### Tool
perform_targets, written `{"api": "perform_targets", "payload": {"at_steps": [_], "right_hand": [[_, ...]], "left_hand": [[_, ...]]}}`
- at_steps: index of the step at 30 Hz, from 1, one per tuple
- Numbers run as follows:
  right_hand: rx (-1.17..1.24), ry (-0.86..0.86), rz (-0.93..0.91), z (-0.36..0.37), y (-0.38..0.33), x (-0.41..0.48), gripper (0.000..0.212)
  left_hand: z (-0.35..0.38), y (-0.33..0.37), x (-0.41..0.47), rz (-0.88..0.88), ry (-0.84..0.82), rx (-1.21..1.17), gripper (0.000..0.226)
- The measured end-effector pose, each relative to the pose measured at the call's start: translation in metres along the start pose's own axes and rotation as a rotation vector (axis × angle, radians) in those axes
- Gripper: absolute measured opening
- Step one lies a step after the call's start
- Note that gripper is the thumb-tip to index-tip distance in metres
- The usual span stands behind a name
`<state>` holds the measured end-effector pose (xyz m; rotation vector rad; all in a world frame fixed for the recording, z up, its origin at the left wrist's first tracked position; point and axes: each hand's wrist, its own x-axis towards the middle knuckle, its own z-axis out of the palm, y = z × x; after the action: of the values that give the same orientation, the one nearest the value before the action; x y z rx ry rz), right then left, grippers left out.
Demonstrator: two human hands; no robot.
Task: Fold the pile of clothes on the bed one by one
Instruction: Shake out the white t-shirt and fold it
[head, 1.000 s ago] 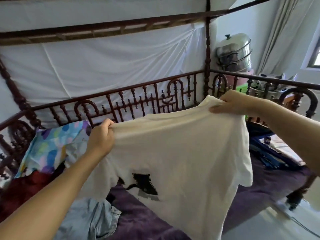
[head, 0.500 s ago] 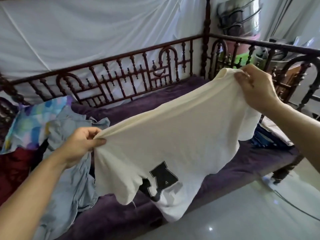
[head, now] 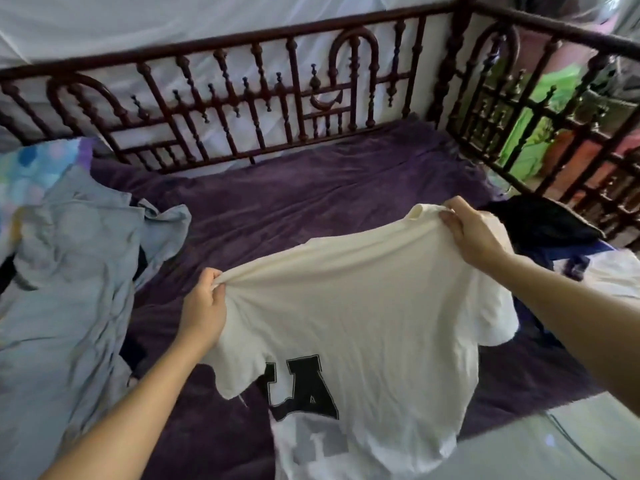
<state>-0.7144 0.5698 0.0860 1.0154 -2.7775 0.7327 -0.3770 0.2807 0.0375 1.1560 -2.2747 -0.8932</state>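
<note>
Held stretched in the air over the purple bedspread (head: 311, 188): cream T-shirt (head: 363, 306), black letter print toward the camera, lower part hanging at the near bed edge. Brought down from a second ago, when raised level with the carved rail (head: 242, 98); now low over the mattress and slanted, right end farther off than the left. Probably being lowered to lie flat for folding. No fold made yet, so this piece is only just begun, with more of the pile waiting.

Pinched at the near top corner by left hand (head: 204, 306), fingers curled tight round bunched cloth, forearm rising from lower left. Gripped at the far top corner by right hand (head: 474, 233), fingers wrapped over the edge, back of hand up, forearm entering from the right. Hands well apart, cloth taut between them.

Around it: crumpled pale blue garment (head: 69, 271) on the left of the bed, multicoloured fabric (head: 34, 168) behind that, dark garment (head: 540, 223) at right near the rail corner.
</note>
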Motion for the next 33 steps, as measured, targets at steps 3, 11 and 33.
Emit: {"api": "perform_targets", "payload": {"at_steps": [3,11,33], "right_hand": [[-0.013,-0.066,0.037,0.055,0.023,0.045,0.013],[-0.08,-0.211,0.073,0.202,0.08,0.15,0.009],[0.111,-0.579,0.112,0.393,0.205,0.205,0.034]], "left_hand": [[0.046,-0.009,0.038,-0.075,-0.011,0.08,0.009],[0.163,-0.046,0.145,-0.222,0.051,0.361,0.014],[0.367,-0.124,0.257,0.074,-0.162,0.65,0.028]]}}
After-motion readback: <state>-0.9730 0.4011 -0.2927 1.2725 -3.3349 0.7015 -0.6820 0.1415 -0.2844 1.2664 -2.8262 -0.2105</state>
